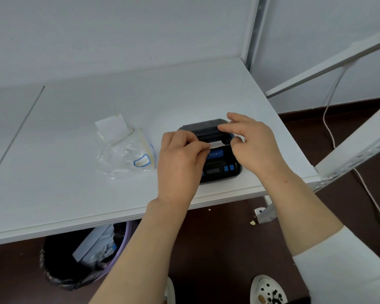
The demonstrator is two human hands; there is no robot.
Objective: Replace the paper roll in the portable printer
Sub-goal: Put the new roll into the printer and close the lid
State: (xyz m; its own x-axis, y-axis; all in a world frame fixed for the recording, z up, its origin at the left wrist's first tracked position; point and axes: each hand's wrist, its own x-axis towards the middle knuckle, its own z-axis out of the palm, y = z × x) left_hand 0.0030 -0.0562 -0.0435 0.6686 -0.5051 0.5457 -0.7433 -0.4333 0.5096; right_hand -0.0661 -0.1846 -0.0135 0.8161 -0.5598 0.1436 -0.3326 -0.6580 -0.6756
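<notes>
**Closing step: paper fed, lid about to go down**

The portable printer (219, 170) is sitting near the right front corner of the white table (64, 183), with its lid (203, 126) tilted up at the back. A white paper strip (216, 145) is showing in the gap between lid and body; the roll itself is hidden.

The left hand (180, 163) is curling its fingers and pinching the strip's left end. The right hand (255, 143) is gripping the lid's right corner, forefinger lying along the top and thumb below.

Likely step: lining up the paper tail before shutting. The next move is calling for the strip held straight over the slot while the lid is being pressed down evenly.

Containers:
- Clear zip bag (123, 161), left of the printer, lying flat. A blue-edged label is showing on or in it, cannot tell which.
- Bin (59, 266) under the table, black liner, holding white sheets and scraps.
</notes>
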